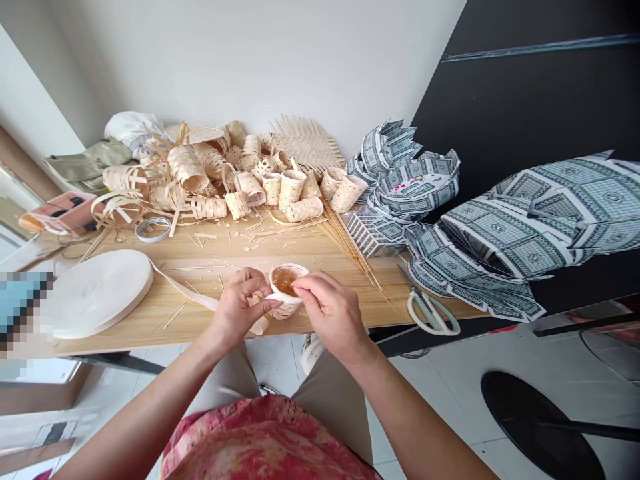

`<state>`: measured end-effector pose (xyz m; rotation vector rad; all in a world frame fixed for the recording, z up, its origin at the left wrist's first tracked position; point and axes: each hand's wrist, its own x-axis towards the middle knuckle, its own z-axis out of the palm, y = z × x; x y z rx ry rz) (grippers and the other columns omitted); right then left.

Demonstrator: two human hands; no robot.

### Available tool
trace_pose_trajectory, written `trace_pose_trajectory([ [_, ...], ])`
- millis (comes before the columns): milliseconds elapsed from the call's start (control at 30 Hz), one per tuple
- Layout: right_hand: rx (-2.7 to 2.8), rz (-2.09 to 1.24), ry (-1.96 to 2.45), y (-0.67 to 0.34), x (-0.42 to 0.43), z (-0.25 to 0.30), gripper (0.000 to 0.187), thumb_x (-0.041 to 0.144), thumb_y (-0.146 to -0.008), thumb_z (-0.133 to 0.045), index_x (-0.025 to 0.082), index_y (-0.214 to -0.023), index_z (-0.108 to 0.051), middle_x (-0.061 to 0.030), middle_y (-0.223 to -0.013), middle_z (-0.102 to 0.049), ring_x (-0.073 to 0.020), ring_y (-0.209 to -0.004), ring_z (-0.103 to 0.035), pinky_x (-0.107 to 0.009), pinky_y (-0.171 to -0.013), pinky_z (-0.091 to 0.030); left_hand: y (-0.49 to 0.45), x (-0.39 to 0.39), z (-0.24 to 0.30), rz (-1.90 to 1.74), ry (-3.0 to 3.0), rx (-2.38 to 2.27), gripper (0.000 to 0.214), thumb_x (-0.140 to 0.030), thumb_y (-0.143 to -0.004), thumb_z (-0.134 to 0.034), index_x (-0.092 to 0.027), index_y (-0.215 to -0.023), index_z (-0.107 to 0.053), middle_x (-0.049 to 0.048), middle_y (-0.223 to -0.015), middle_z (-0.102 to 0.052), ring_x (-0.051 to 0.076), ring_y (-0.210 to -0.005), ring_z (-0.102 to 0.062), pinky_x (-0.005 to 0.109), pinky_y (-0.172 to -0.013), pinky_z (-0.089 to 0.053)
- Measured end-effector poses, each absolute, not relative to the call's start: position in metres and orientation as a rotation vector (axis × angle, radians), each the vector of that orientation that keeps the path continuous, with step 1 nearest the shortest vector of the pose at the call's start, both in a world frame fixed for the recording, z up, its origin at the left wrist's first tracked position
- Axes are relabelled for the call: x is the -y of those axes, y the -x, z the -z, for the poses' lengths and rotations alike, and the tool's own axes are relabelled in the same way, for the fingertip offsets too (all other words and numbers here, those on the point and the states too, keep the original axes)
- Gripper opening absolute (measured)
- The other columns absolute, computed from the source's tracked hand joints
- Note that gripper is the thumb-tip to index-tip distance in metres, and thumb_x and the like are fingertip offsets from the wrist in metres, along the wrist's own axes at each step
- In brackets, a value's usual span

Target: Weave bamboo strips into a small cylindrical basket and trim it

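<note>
A small woven cup (pixel 286 311) stands near the table's front edge, its opening turned up toward me and a white band around its rim. My left hand (pixel 241 303) is closed, thumb and fingers pinching white fabric tape (pixel 187 291) at the rim's near left side. That tape trails left to a large flat roll (pixel 97 293). At the right side of the rim, my right hand (pixel 333 310) pinches the edge with thumb and forefinger. My fingers hide parts of the band.
Several woven cups (pixel 291 190) and a woven mat (pixel 310 143) are heaped along the wall. Thin strips (pixel 350 243) lie right of centre. White-handled scissors (pixel 433 312) rest at the front edge, beside folded-card structures (pixel 510 230). A small tape roll (pixel 153 229) lies at left.
</note>
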<state>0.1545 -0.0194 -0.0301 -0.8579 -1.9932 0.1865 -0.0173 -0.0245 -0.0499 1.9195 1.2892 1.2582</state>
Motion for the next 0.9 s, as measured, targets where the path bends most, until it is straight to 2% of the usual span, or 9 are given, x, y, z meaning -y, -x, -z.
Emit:
trace_pose_trajectory([
  [200,2.019,-0.192,0.862,-0.155,0.018,0.028,0.02,0.005,-0.083,-0.043,0.017,-0.074,-0.055,-0.0032,-0.072,-0.058,-0.0144,-0.069,-0.055,-0.024,-0.063,-0.042,0.026,0.024,0.04,-1.114,-1.705,-1.127,0.021,-0.028,-0.071,-0.063,-0.016,-0.064,-0.048,-0.0013,-0.066,-0.053,0.008,-0.056,-0.043,0.021,-0.052,-0.034],
  [433,2.01,-0.216,0.894,-0.153,0.018,0.024,0.02,0.004,-0.081,-0.044,0.018,-0.072,-0.055,-0.0019,-0.07,-0.057,-0.0143,-0.067,-0.054,-0.023,-0.061,-0.04,0.029,0.018,0.025,-1.061,-1.64,-0.92,0.016,-0.023,-0.073,-0.061,-0.017,-0.079,-0.048,-0.0051,-0.065,-0.046,0.007,-0.058,-0.042,0.018,-0.054,-0.033],
  [600,2.011,-0.237,0.895,-0.154,0.018,0.023,0.019,0.004,-0.081,-0.045,0.018,-0.071,-0.054,-0.0015,-0.069,-0.057,-0.0143,-0.066,-0.053,-0.024,-0.061,-0.04,0.025,0.015,0.025,-1.143,-1.669,-0.907,0.015,-0.024,-0.074,-0.061,-0.017,-0.07,-0.048,-0.0048,-0.064,-0.042,0.007,-0.06,-0.04,0.018,-0.056,-0.032],
  [900,2.019,-0.255,0.907,-0.153,0.018,0.023,0.02,0.004,-0.08,-0.044,0.019,-0.07,-0.053,-0.0007,-0.067,-0.055,-0.0139,-0.065,-0.052,-0.023,-0.06,-0.039,0.022,0.012,0.028,-1.138,-1.673,-0.942,0.02,-0.032,-0.069,-0.068,-0.015,-0.064,-0.06,-0.002,-0.062,-0.051,0.009,-0.06,-0.045,0.021,-0.058,-0.035],
])
